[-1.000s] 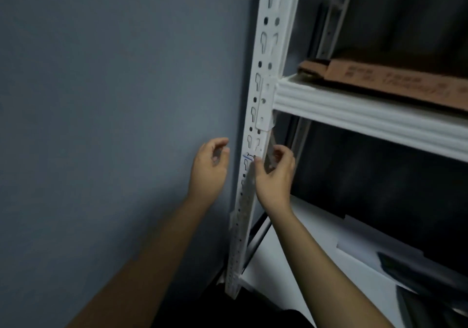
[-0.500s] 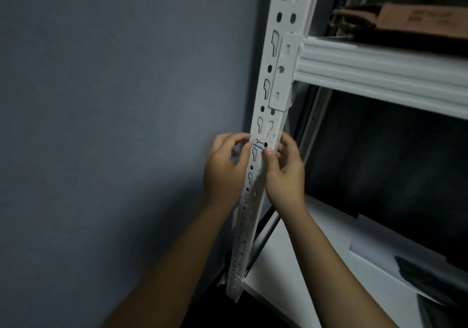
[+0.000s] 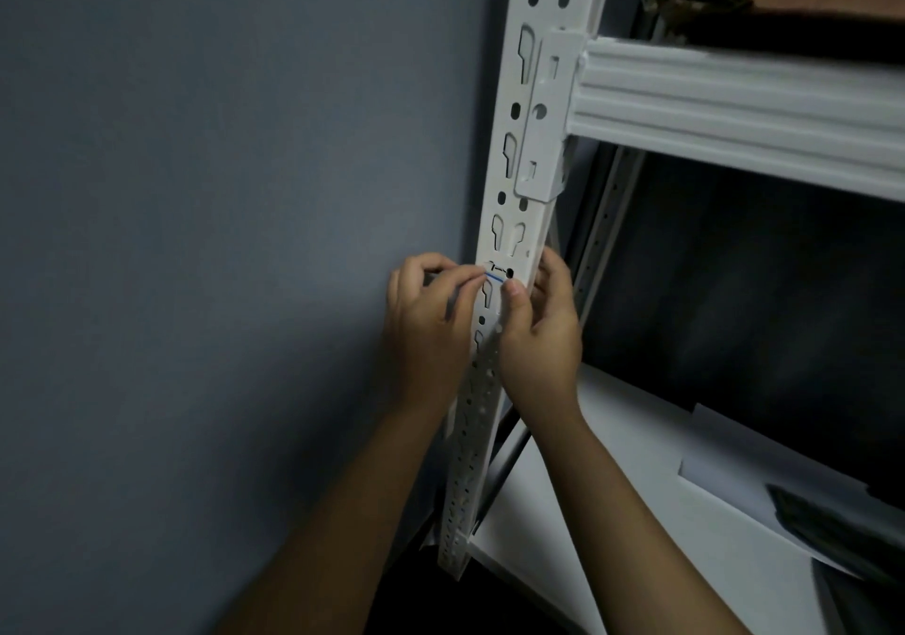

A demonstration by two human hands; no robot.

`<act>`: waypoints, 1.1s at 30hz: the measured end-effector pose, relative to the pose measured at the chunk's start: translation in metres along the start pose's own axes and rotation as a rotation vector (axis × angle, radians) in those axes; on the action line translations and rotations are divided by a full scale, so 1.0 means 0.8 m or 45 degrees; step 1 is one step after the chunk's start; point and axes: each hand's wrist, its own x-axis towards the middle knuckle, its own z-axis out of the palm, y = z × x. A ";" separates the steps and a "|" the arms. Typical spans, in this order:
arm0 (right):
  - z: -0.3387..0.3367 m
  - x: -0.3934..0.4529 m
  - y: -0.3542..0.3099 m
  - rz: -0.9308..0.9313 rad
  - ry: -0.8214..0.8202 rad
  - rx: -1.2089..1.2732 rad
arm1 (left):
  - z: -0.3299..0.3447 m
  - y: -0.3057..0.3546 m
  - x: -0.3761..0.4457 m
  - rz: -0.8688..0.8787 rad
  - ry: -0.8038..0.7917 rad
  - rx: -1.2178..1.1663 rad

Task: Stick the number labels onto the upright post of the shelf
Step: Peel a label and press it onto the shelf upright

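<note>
A number label is being stuck on the post.

The small label (image 3: 495, 273) is being pinched by the left hand (image 3: 431, 326) and pressed onto the white post (image 3: 514, 223) by the right hand (image 3: 538, 335). It looks thin, light and bendy, best held by its edges. Its number is being hidden.

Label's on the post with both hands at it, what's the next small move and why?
Probably smooth it flat. The label lies on the post, the left hand touching its left edge and the right hand thumb by its right end, so pressing along it should seat it.
</note>
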 end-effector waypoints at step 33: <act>-0.001 0.004 0.015 -0.067 -0.033 -0.014 | 0.003 0.018 0.028 -0.960 -0.745 -1.089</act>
